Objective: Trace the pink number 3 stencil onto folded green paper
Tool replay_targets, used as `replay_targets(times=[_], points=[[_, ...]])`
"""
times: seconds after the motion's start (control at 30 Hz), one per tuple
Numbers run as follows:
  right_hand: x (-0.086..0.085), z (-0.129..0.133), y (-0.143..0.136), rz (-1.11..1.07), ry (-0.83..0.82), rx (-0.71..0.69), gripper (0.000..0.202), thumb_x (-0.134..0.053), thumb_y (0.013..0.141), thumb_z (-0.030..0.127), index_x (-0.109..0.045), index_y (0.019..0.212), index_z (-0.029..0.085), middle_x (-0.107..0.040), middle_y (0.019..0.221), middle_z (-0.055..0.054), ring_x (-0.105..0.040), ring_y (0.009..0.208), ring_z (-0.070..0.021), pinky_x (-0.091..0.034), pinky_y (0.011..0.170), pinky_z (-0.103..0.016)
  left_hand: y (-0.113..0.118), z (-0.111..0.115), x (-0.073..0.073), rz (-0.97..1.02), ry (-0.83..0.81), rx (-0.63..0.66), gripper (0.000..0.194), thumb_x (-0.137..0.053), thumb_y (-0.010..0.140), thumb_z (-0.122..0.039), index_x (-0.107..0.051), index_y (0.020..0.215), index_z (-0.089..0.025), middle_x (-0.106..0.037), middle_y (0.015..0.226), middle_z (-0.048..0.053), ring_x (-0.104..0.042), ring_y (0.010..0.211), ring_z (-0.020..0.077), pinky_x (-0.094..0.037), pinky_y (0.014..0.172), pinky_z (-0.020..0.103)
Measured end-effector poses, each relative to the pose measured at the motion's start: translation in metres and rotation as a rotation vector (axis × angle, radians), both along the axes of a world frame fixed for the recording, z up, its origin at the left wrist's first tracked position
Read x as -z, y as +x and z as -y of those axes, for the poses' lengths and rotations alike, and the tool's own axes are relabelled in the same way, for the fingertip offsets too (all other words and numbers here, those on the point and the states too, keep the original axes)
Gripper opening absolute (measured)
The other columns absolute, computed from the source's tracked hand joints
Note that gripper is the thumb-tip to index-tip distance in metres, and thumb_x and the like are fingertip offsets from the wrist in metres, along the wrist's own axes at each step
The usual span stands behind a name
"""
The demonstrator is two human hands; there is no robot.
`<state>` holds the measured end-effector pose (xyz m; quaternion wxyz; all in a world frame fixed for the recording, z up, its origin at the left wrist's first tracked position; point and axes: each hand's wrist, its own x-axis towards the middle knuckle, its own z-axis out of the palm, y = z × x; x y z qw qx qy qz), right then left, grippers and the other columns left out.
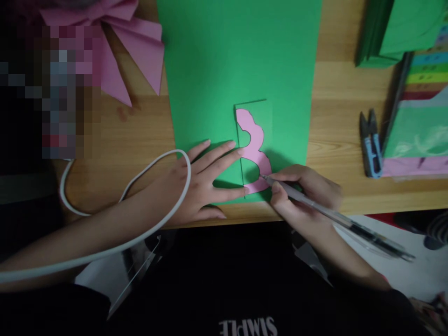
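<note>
A large green sheet of paper [241,56] lies on the wooden table, reaching close to its front edge. On its lower part rests a pink wavy paper cutout [257,135], with dark pen lines around it. My left hand [199,179] is spread flat, and two of its fingertips press on the cutout's left side. In my right hand [304,191] is a clear-barrelled pen [336,215]. Its tip touches the inner curve of the cutout near the bottom, and the pen leans down to the right.
Pink folded paper like a bow [140,51] lies at upper left. A white cable [185,186] loops over my left forearm. Blue-handled thread snips [371,149] lie at right, beside a pack of coloured paper [416,126]. Folded green paper [406,32] stands above it.
</note>
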<state>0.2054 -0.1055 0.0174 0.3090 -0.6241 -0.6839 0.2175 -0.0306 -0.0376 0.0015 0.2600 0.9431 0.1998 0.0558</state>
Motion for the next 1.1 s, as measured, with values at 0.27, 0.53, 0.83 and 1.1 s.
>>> replay_targets(times=[0.27, 0.53, 0.83, 1.1], points=[[-0.0038, 0.0000, -0.0039, 0.018, -0.008, -0.003, 0.009, -0.063, 0.078, 0.018, -0.064, 0.082, 0.026, -0.072, 0.069, 0.001, -0.064, 0.051, -0.0136, -0.052, 0.048, -0.025, -0.0012, 0.0005, 0.0025, -0.005, 0.024, 0.011, 0.069, -0.074, 0.077, -0.057, -0.051, 0.139, -0.038, -0.026, 0.162, 0.009, -0.026, 0.148, 0.0357, -0.020, 0.119, 0.056], [-0.0046, 0.0025, -0.0022, 0.038, -0.017, -0.039, 0.013, -0.064, 0.077, 0.017, -0.062, 0.085, 0.027, -0.073, 0.073, 0.000, -0.066, 0.055, -0.0144, -0.054, 0.051, -0.027, -0.0007, 0.0003, 0.0020, -0.016, 0.050, 0.021, 0.078, -0.074, 0.074, -0.061, -0.047, 0.143, -0.037, -0.027, 0.161, 0.011, -0.026, 0.148, 0.0362, -0.020, 0.119, 0.055], [-0.0026, 0.0037, 0.0010, 0.030, -0.014, -0.105, 0.019, -0.067, 0.075, 0.015, -0.062, 0.090, 0.027, -0.075, 0.078, 0.000, -0.068, 0.058, -0.0145, -0.053, 0.051, -0.027, -0.0014, -0.0004, 0.0029, 0.013, 0.038, 0.022, 0.065, -0.067, 0.083, -0.059, -0.048, 0.141, -0.037, -0.023, 0.162, 0.009, -0.026, 0.148, 0.0367, -0.020, 0.119, 0.056], [-0.0010, 0.0006, -0.0026, 0.001, -0.009, -0.152, 0.016, -0.068, 0.077, 0.017, -0.064, 0.090, 0.025, -0.075, 0.078, 0.001, -0.069, 0.058, -0.0134, -0.053, 0.049, -0.025, -0.0017, -0.0010, 0.0023, 0.044, -0.001, 0.012, 0.051, -0.062, 0.090, -0.052, -0.053, 0.138, -0.037, -0.020, 0.164, 0.005, -0.028, 0.147, 0.0374, -0.019, 0.120, 0.057]])
